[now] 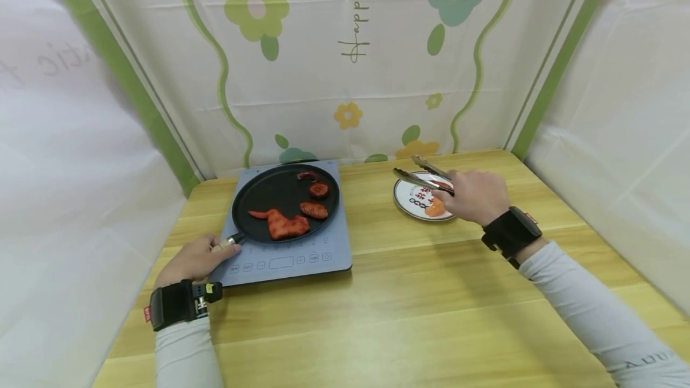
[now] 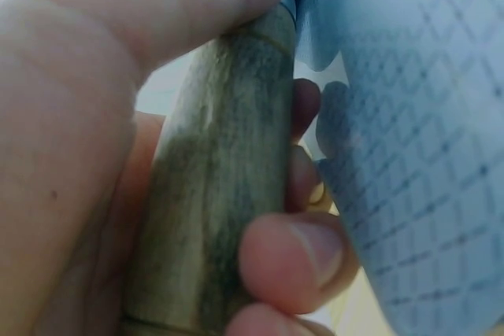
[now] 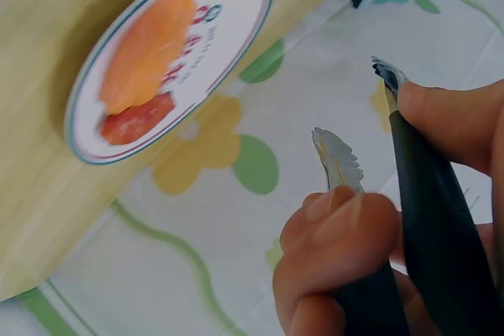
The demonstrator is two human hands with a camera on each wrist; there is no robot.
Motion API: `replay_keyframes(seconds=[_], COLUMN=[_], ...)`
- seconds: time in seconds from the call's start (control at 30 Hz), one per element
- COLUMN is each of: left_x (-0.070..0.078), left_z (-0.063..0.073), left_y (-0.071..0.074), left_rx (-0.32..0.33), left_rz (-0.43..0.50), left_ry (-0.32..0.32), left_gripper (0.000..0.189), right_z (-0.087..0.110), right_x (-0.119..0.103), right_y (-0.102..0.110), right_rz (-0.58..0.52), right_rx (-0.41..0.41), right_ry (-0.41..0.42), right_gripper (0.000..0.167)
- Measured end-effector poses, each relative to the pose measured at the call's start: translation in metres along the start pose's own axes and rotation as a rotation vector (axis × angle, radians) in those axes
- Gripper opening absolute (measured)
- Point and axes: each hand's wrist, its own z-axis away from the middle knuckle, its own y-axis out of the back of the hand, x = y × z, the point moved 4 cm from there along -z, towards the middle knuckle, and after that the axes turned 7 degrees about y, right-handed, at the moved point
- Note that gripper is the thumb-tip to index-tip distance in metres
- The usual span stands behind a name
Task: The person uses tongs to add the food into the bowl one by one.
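Note:
My left hand point(image 1: 194, 259) grips the wooden handle point(image 2: 220, 155) of a round black frying pan point(image 1: 264, 190). In the pan lie a red chicken-wing-shaped piece point(image 1: 283, 225), a smaller ridged brown-red piece point(image 1: 314, 210), a round red slice point(image 1: 318, 189) and a dark red curved piece point(image 1: 307, 176). My right hand point(image 1: 477, 196) holds metal tongs point(image 3: 433, 218) with dark grips, their tips apart and nothing between them. In the head view they overlap a white plate point(image 1: 404, 196). An orange piece point(image 3: 150, 49) and a red piece point(image 3: 138, 120) rest on that plate.
Under the pan is a grey-blue induction cooker point(image 1: 291, 277) with touch buttons along its front. Both cooker and plate stand on a wooden table point(image 1: 377, 310). White flowered curtains point(image 1: 312, 88) enclose the table at the back and sides.

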Motion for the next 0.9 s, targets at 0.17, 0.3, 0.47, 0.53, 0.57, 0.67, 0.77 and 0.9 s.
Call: replay_keyframes(seconds=[0.17,0.3,0.47,0.53,0.57,0.67,0.77,0.9], left_x=[0.0,0.0,-0.001,-0.001,-0.001,-0.001,-0.001,0.0], left_z=[0.0,-0.001,0.0,0.0,0.0,0.0,0.0,0.0], left_y=[0.0,-0.001,-0.002,-0.002,-0.002,-0.001,0.0,0.0], left_rx=[-0.002,-0.005,-0.008,-0.008,-0.007,-0.005,-0.004,-0.003], left_rz=[0.004,0.011,0.021,0.022,0.019,0.007,-0.002,-0.007], left_ry=[-0.004,-0.003,0.004,0.003,0.004,0.006,0.009,0.005], left_gripper=[0.049,0.049,0.05,0.05,0.05,0.051,0.052,0.051], right_z=[0.006,0.012,0.018,0.02,0.021,0.023,0.024,0.028], right_x=[0.012,0.018,0.024,0.025,0.027,0.031,0.036,0.043], right_y=[-0.002,-0.003,-0.007,-0.008,-0.009,-0.011,-0.014,-0.018], right_rz=[0.013,0.024,0.029,0.031,0.032,0.028,0.026,0.028], right_rx=[0.001,0.003,-0.01,-0.01,-0.009,-0.012,-0.025,-0.035], right_ry=[-0.012,-0.022,-0.03,-0.03,-0.03,-0.038,-0.052,-0.071], right_gripper=[0.05,0.05,0.051,0.05,0.05,0.049,0.048,0.049])
